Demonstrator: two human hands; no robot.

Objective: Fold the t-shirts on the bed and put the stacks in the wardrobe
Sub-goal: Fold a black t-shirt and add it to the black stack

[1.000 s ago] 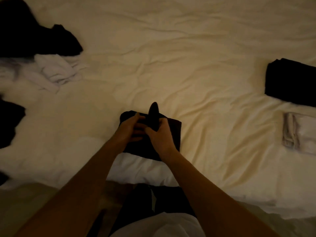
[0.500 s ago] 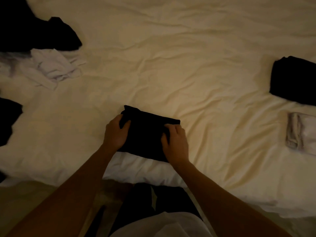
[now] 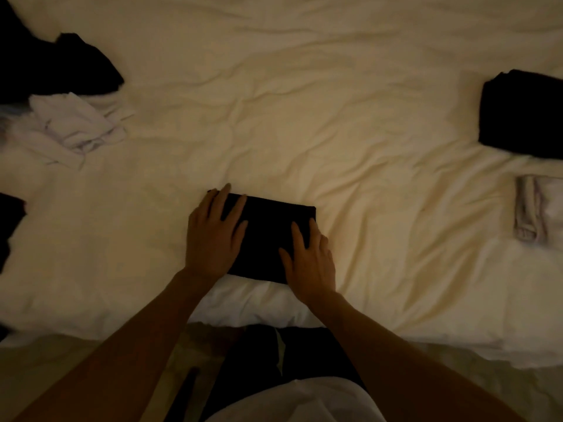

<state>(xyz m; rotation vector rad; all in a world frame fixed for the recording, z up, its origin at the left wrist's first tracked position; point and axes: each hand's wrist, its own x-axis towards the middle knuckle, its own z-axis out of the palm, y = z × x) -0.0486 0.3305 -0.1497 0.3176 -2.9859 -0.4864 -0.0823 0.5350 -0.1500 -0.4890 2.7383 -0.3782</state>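
Pressing flat, the left hand and right hand lie spread, fingers straight, on the folded black t-shirt between them on the bed. Right of the hands sit a folded black stack and a white one.

2 bare forearms, no sleeves in view, no watch or rings seen. Left hand and right hand ungloved. White top at bottom edge, below the hands. Dark trousers between the forearms. Dim warm light.
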